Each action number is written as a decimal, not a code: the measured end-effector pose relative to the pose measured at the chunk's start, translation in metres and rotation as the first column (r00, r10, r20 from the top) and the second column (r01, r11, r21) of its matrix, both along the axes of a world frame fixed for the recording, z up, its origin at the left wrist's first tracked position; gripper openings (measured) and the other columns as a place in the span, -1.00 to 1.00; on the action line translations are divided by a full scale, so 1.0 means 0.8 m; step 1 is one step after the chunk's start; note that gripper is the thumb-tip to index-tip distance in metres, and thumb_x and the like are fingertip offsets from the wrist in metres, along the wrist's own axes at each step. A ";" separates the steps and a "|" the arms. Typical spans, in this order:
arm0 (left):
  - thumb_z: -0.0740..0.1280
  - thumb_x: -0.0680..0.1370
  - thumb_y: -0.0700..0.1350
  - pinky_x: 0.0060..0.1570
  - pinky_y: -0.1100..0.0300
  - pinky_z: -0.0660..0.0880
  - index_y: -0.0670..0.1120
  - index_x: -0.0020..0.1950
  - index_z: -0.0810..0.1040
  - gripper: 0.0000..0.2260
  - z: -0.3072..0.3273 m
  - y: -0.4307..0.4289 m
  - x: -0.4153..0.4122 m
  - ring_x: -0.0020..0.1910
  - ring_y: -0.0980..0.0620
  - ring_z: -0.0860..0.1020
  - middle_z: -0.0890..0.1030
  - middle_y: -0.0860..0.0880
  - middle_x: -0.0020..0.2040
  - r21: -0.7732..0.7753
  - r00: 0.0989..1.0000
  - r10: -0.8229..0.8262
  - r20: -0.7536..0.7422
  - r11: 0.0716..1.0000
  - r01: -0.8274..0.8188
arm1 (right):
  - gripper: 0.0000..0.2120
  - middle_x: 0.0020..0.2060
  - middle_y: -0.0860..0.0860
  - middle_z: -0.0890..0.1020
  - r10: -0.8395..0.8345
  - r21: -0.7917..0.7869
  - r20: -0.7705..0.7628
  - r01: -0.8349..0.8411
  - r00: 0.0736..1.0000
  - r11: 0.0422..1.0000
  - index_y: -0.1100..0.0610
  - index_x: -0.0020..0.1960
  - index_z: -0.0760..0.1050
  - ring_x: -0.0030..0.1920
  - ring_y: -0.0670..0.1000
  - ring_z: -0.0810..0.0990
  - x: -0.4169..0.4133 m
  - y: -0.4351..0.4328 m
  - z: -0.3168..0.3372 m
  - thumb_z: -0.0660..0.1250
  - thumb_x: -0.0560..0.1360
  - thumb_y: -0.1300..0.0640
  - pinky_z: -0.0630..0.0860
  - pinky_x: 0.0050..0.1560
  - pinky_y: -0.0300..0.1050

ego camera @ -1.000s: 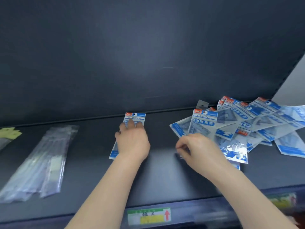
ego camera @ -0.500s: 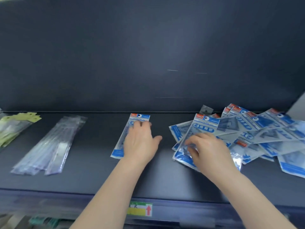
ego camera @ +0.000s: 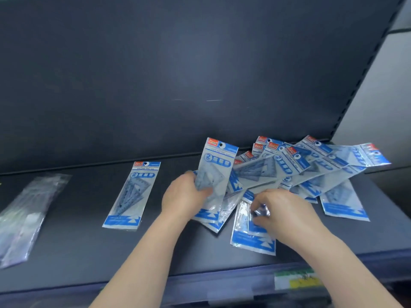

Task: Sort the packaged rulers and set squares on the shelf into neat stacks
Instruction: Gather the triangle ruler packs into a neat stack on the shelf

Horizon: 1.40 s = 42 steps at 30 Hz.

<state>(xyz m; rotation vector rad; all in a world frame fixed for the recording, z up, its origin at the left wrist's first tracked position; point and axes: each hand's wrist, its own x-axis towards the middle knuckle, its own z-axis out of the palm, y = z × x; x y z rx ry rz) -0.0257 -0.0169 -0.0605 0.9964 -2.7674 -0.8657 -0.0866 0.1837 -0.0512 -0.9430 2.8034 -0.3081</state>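
— Item in hand?
— Set-square packet (ego camera: pixel 216 172): blue and white, red tag on top, triangle visible through the film. The left hand (ego camera: pixel 185 196) grips its left edge with fingers curled round it, at the left side of the loose pile (ego camera: pixel 311 172).
— Where would it go?
— Judged: the lone packet (ego camera: pixel 133 194), flat on the shelf (ego camera: pixel 89 252) to that hand's left. Its long axis runs front to back, slightly slanted. The left hand is nearer.
— Right hand (ego camera: pixel 284 210)?
— Curled, pinching a lower packet (ego camera: pixel 253 238).

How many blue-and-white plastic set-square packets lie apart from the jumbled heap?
1. The lone packet lies flat on the dark shelf, left of the left hand; identical ones may be stacked hidden beneath it.
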 end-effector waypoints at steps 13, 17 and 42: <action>0.26 0.58 0.04 -0.28 0.09 0.30 -0.10 -0.13 0.44 -0.78 0.030 0.048 -0.081 -0.11 -0.14 0.52 0.50 -0.01 -0.22 -0.098 0.969 -0.235 -0.071 0.969 0.228 | -0.85 0.03 -0.10 0.63 -0.065 -0.188 -0.212 0.025 0.975 0.982 -0.06 0.00 0.62 0.08 0.06 0.57 -0.015 0.014 -0.035 0.38 0.44 -0.02 0.46 -0.09 -0.04; 0.32 0.55 0.08 -0.18 0.10 0.32 -0.06 -0.08 0.40 -0.77 0.024 0.075 -0.113 0.03 -0.15 0.51 0.53 -0.08 -0.05 -0.127 0.918 -0.386 0.090 0.910 0.395 | -0.93 -0.14 -0.11 0.64 -0.172 -0.231 -0.234 0.117 0.957 0.966 -0.07 -0.10 0.63 -0.06 0.06 0.58 -0.029 0.049 -0.033 0.39 0.44 0.01 0.44 -0.21 -0.07; 0.33 0.51 -0.16 -0.04 0.02 0.40 -0.12 0.29 0.40 -0.65 0.000 -0.117 0.074 0.16 -0.20 0.46 0.49 -0.13 0.22 -0.302 0.968 0.250 0.029 0.925 -0.231 | -0.77 0.13 -0.15 0.56 0.235 -0.124 -0.124 -0.250 0.964 0.960 -0.09 0.15 0.50 0.18 0.01 0.46 0.023 -0.114 -0.030 0.21 0.52 0.00 0.40 0.04 -0.09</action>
